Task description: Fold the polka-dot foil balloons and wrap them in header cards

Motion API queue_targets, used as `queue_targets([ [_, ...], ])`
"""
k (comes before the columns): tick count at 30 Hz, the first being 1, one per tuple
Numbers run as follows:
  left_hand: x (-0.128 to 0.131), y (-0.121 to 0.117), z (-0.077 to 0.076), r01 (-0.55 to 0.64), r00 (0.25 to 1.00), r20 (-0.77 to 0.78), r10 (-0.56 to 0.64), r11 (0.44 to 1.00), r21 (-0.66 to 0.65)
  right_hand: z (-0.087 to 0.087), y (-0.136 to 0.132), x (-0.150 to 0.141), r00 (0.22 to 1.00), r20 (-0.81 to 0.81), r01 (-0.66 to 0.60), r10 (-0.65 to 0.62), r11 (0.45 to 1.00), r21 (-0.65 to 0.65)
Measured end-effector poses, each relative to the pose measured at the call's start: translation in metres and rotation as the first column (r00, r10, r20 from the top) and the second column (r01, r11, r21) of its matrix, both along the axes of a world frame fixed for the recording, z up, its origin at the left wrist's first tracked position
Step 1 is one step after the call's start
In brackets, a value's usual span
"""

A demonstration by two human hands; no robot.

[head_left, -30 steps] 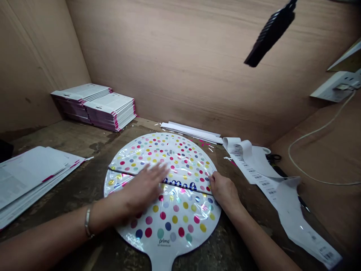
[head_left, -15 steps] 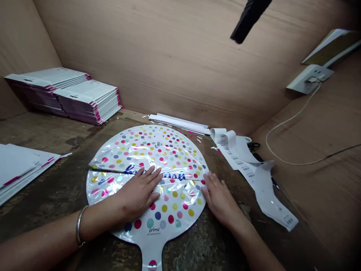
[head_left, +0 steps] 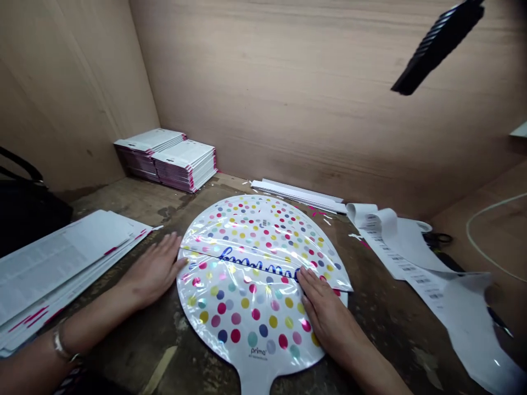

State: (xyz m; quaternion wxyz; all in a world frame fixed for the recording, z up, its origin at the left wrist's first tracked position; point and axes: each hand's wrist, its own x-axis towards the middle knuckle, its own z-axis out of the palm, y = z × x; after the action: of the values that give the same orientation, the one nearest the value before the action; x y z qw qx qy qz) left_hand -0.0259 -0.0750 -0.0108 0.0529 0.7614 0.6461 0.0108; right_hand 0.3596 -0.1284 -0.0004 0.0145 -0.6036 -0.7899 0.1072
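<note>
A flat, uninflated foil balloon (head_left: pixel 255 318) lies before me, white and shiny with coloured dots and its tail toward me. An edge, apparently a folded-over layer, crosses its middle through blue script lettering. At the balloon's left rim, my left hand (head_left: pixel 154 269) rests with fingers stretched out, the tips touching the edge. My right hand (head_left: pixel 331 310) lies flat on the right side, fingertips on the lettering near the crossing edge. Neither hand grips anything.
Stacked white packets (head_left: pixel 187 159) with pink edges stand at the back left. White printed sheets (head_left: pixel 69 258) lie at left, paper strips (head_left: pixel 298 196) along the back wall. A curling label strip (head_left: pixel 420 269) and black scissors (head_left: pixel 438 238) are at right. A black object (head_left: pixel 438 46) hangs above.
My left hand has moved from the balloon's middle to its left rim. My right hand has shifted from the right rim inward onto the balloon. The view has turned left.
</note>
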Motion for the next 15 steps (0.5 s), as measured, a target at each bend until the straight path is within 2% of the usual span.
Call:
queue_targets([
  [1, -0.005, -0.004, 0.003, -0.083, 0.996, -0.035, 0.084, 0.995, 0.05, 0.001, -0.001, -0.001, 1.0, 0.005, 0.011, -0.011, 1.0, -0.01],
  [2, -0.003, -0.007, 0.007, -0.106, 0.992, -0.051, 0.114, 0.986, 0.129, 0.004, -0.002, -0.004, 1.0, 0.011, 0.024, -0.024, 0.999, -0.021],
  [3, 0.007, -0.009, 0.013, -0.067, 0.995, -0.052, 0.08, 0.973, 0.222, 0.008, -0.003, -0.008, 0.999, 0.018, 0.036, -0.035, 0.999, -0.031],
  [4, 0.022, -0.01, 0.018, 0.037, 0.999, -0.046, -0.024, 0.948, 0.315, 0.013, -0.004, -0.013, 0.999, 0.027, 0.047, -0.046, 0.998, -0.037],
  [5, 0.042, -0.01, 0.023, 0.196, 0.98, -0.038, -0.196, 0.91, 0.366, 0.018, -0.005, -0.018, 0.998, 0.039, 0.057, -0.055, 0.998, -0.039],
  [6, 0.063, -0.008, 0.027, 0.361, 0.925, -0.025, -0.378, 0.86, 0.359, 0.022, -0.006, -0.022, 0.997, 0.055, 0.063, -0.061, 0.997, -0.037],
  [7, 0.085, -0.005, 0.03, 0.481, 0.86, 0.005, -0.511, 0.812, 0.33, 0.026, -0.006, -0.025, 0.995, 0.073, 0.067, -0.065, 0.997, -0.033],
  [9, 0.12, 0.004, 0.032, 0.612, 0.756, 0.097, -0.647, 0.752, 0.243, 0.031, -0.006, -0.025, 0.99, 0.119, 0.08, -0.078, 0.997, -0.017],
  [12, 0.146, 0.016, 0.03, 0.636, 0.731, 0.18, -0.658, 0.753, 0.167, 0.033, -0.001, -0.008, 0.981, 0.165, 0.093, -0.098, 0.995, 0.04],
  [15, 0.144, 0.023, 0.028, 0.627, 0.739, 0.183, -0.649, 0.761, 0.168, 0.033, 0.008, 0.019, 0.981, 0.166, 0.083, -0.099, 0.991, 0.103],
])
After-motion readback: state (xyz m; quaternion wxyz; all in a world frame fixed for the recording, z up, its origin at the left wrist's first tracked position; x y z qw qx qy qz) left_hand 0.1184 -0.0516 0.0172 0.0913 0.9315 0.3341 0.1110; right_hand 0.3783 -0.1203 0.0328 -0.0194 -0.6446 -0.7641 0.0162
